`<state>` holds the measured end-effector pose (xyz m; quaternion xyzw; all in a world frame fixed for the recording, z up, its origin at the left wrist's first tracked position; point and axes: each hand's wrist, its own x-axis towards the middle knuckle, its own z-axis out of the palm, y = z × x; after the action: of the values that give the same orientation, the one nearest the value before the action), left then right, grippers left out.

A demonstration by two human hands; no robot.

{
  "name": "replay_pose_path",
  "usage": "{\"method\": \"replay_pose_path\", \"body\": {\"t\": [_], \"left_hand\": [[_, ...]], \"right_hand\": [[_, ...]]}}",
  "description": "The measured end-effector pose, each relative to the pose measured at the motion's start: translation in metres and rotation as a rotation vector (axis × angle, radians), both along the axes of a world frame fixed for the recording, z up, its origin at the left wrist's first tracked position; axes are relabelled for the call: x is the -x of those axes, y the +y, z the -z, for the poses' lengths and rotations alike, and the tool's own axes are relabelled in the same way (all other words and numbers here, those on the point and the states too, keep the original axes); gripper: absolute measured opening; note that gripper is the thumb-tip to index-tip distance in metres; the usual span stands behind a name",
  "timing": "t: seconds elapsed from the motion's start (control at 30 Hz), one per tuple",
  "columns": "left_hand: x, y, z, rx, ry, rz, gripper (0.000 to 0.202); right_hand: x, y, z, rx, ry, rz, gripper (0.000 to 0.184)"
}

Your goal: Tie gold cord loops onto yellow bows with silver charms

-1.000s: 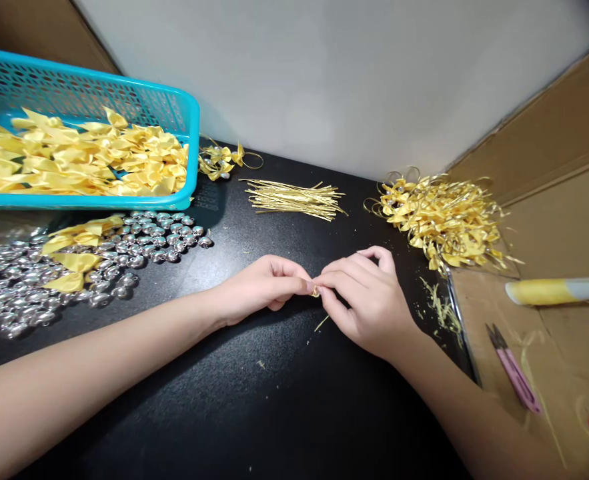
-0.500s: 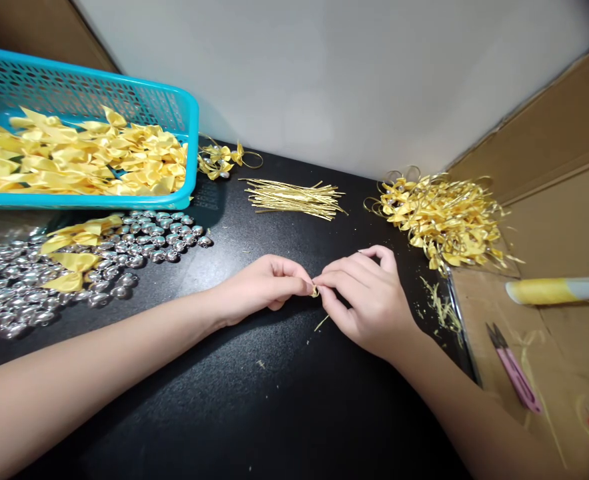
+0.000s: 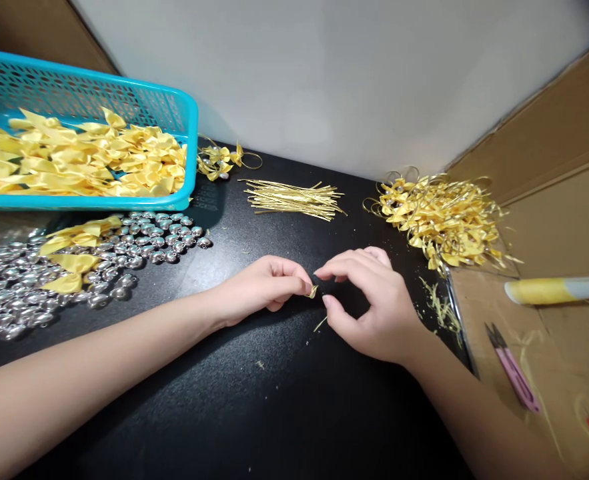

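Between thumb and forefinger, my left hand (image 3: 269, 283) pinches a small gold-yellow piece (image 3: 313, 291); most of it is hidden by the fingers, and it looks like ribbon or twist tie. Just to its right, my right hand (image 3: 369, 300) holds nothing, its thumb and forefinger apart. A thin gold strand (image 3: 320, 325) lies by the right thumb. Beyond the hands is a bundle of gold twist ties (image 3: 294, 200). Silver beads (image 3: 39, 287) spread over the left of the black table (image 3: 234, 413), with several yellow ribbon bows (image 3: 74, 272) on them.
A turquoise basket (image 3: 193, 147) of yellow bows stands at the back left. Beside it lie a few beaded bows (image 3: 219, 160). A heap of wired bows (image 3: 444, 217) sits at the back right. Pink thread snips (image 3: 514, 373) and a yellow-and-white roll (image 3: 549, 291) rest on cardboard at right.
My right hand has let go of the small gold-yellow piece and drawn slightly right, its thumb and forefinger parting. My left hand still pinches the piece in nearly the same spot.
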<state>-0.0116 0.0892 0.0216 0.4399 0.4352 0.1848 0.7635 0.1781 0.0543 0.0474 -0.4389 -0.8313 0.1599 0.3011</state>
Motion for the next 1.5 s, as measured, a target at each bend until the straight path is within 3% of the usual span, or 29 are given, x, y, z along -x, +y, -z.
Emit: {"method": "replay_pose_path", "body": {"t": [0.1,0.23,0.33,0.63,0.93,1.23,1.5], "left_hand": [[0.001,0.000,0.002,0.007,-0.003,-0.001,0.008],[0.001,0.000,0.004,0.005,-0.012,-0.009,0.010],[0.001,0.000,0.004,0.000,-0.021,-0.015,0.011],[0.002,-0.001,0.007,-0.047,-0.004,-0.024,0.009],[0.003,-0.002,0.007,-0.021,-0.089,-0.038,0.013],[0.004,-0.002,0.006,-0.112,-0.043,0.002,0.022],[0.004,-0.002,0.004,-0.138,-0.023,0.029,0.018]], "right_hand": [[0.001,0.000,0.000,0.238,0.126,0.054,0.023],[0.005,0.003,0.007,0.757,0.387,0.107,0.024],[0.007,0.004,0.012,0.936,0.553,0.108,0.024],[0.011,0.004,0.015,0.870,0.683,0.145,0.019],[0.012,0.001,0.012,0.745,0.634,0.104,0.018],[0.012,0.001,0.011,0.659,0.564,0.091,0.016],[0.013,-0.002,0.009,0.610,0.499,0.091,0.016]]}}
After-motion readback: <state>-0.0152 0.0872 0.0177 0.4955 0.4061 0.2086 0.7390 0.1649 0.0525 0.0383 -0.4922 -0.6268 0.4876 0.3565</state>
